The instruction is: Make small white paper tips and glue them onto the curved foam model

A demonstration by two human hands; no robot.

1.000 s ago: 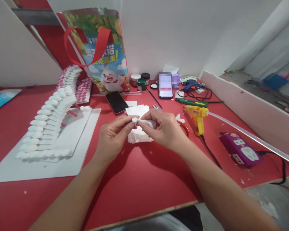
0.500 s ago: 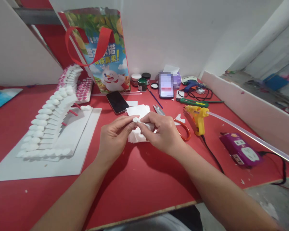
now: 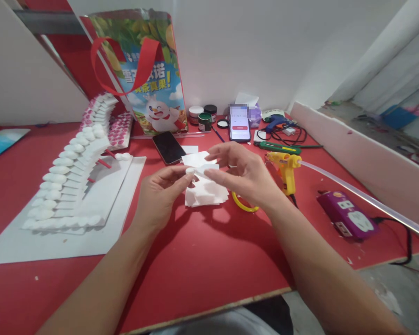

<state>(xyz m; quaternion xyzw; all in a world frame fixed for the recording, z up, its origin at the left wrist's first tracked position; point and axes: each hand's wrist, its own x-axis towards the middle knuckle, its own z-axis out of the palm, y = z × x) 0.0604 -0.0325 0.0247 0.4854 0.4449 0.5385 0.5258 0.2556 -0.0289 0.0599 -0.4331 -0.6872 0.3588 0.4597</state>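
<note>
Your left hand (image 3: 162, 193) pinches the rounded left end of a small white piece (image 3: 202, 170) between thumb and fingertips, with the piece lying raised above the paper stack (image 3: 206, 193). Your right hand (image 3: 246, 172) is loosely open, fingers parted from the thumb at the piece's other end; whether the thumb touches it you cannot tell. The stack's uneven edges show just below and between your hands. A yellow loop handle (image 3: 244, 207) curves out under the right palm, so that side is tight, and beyond it stands the yellow glue gun (image 3: 286, 172), its clear stick (image 3: 355, 196) reaching out past the right-hand edge of the worktop (image 3: 205, 260). Farther right of your right hand, the purple socket block (image 3: 349, 216) sits near that edge, below the low white wall (image 3: 366, 160). Ahead of your left hand lies the dark phone (image 3: 169, 147), well apart from your knuckles. To its left, the white board (image 3: 101, 242) comes close to your forearm with its right edge, carrying the row of white-tipped sticks (image 3: 64, 179). The widest room runs from below your hands, between your forearms, over red surface to the front edge.
</note>
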